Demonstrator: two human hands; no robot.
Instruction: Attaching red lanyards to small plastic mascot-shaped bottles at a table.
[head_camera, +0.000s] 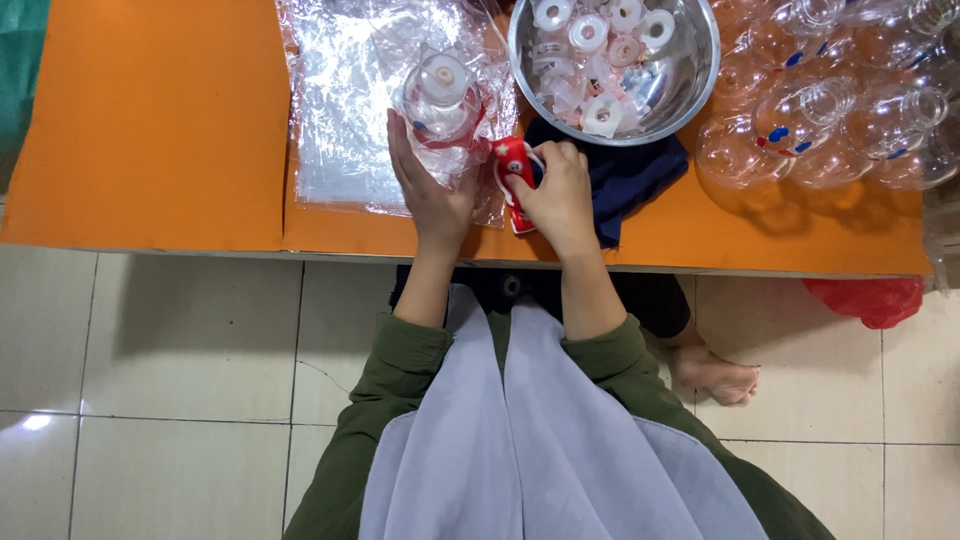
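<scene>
At the centre of the frame, just above the table's near edge, the left hand (432, 190) rests flat, fingers straight and together, against a clear, rounded plastic bottle (440, 98) with a white ring at its mouth. The bottle stands on a crinkled transparent plastic sheet (345, 120) spread over the matte orange table (150, 120). The right hand (560, 190) is curled tight around a small glossy red tool (514, 180) with a white handle, just right of the bottle. At upper centre, a shiny steel bowl (690, 80) holds white ring-shaped caps (600, 40). Clear round bottles (830, 110) crowd the upper right, beside a dark blue cloth (640, 175).
</scene>
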